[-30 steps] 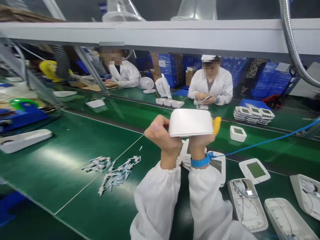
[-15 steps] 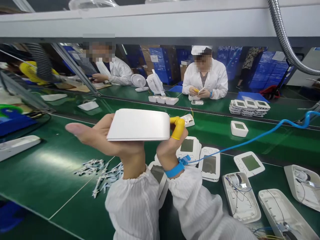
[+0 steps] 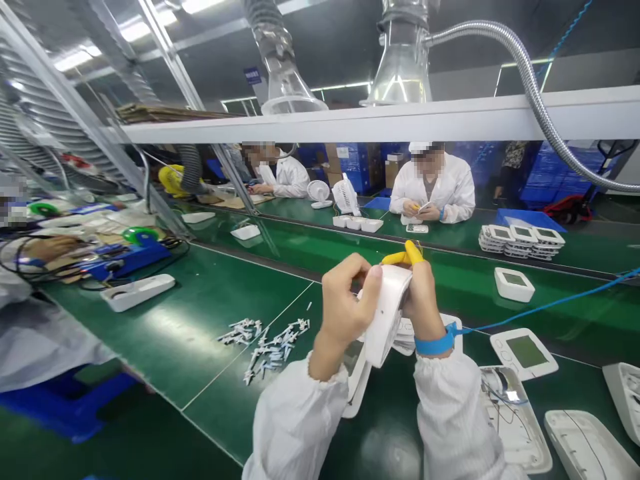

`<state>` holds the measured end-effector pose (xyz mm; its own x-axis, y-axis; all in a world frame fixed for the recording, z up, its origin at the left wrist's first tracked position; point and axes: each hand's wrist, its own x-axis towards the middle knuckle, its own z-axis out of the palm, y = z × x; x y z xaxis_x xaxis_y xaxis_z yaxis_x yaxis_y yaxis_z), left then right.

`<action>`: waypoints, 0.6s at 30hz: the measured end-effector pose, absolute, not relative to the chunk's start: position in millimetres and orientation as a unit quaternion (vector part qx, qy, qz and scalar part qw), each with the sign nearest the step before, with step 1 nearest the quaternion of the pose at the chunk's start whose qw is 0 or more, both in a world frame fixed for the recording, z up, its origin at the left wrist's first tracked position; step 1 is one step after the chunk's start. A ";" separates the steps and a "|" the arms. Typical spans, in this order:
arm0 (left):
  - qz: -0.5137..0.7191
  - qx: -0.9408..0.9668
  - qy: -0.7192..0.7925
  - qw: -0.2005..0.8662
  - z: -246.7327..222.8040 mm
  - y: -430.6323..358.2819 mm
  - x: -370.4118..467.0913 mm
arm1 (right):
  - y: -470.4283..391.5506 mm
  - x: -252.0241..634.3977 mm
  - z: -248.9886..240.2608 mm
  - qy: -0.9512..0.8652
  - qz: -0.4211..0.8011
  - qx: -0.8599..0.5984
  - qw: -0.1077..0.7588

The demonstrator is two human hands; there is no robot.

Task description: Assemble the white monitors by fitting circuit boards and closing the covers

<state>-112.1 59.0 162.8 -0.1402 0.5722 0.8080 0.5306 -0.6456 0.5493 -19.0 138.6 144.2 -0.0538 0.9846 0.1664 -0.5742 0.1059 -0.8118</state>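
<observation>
Between my hands a white plastic device housing (image 3: 384, 313) is held tilted on edge above the green bench. My left hand (image 3: 345, 303) grips its left side, thumb pressed on the white face. On the far side, my right hand (image 3: 423, 297) holds it, with yellow finger cots (image 3: 413, 252) on two fingers and a blue wrist strap (image 3: 437, 343) on the wrist. Parts of the right fingers are hidden behind the housing. Below lie white front panels with grey screens (image 3: 354, 377), partly covered by my hands and sleeves.
Small white-and-blue parts (image 3: 275, 350) lie heaped left of my hands. To the right are a screen panel (image 3: 525, 353) and open wired shells (image 3: 590, 443). A blue cord (image 3: 545, 303) runs right from the strap. Co-workers (image 3: 433, 180) sit across the line.
The housing has turned from lying flat across my left palm to tilted on edge, and my left thumb now presses its face. My view has swung up and left.
</observation>
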 end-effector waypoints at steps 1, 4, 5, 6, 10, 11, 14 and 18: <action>0.678 0.631 0.377 -0.002 158.5 60.4 -107.1 | 133.2 -18.8 144.7 -0.389 0.620 -0.265 0.628; 0.752 0.608 0.253 0.011 150.2 61.5 -94.0 | 113.8 -22.5 145.8 -0.389 0.613 -0.241 0.644; 0.754 0.614 0.229 0.033 149.9 60.0 -91.5 | 107.9 -23.5 146.0 -0.397 0.601 -0.215 0.659; 0.751 0.621 0.214 0.065 150.7 57.9 -90.6 | 102.6 -23.7 146.3 -0.415 0.583 -0.180 0.674; 0.718 0.633 0.196 0.216 157.8 52.3 -98.8 | 86.7 -14.4 152.1 -0.563 0.463 -0.094 0.678; 0.707 0.637 0.195 0.240 159.0 52.1 -101.6 | 83.1 -10.2 155.2 -0.597 0.429 -0.091 0.672; 0.680 0.644 0.209 0.282 159.8 50.7 -104.9 | 72.6 3.5 166.2 -0.687 0.336 -0.075 0.640; 0.673 0.627 0.224 0.321 159.2 42.2 -97.7 | 63.1 15.4 175.6 -0.768 0.251 -0.066 0.586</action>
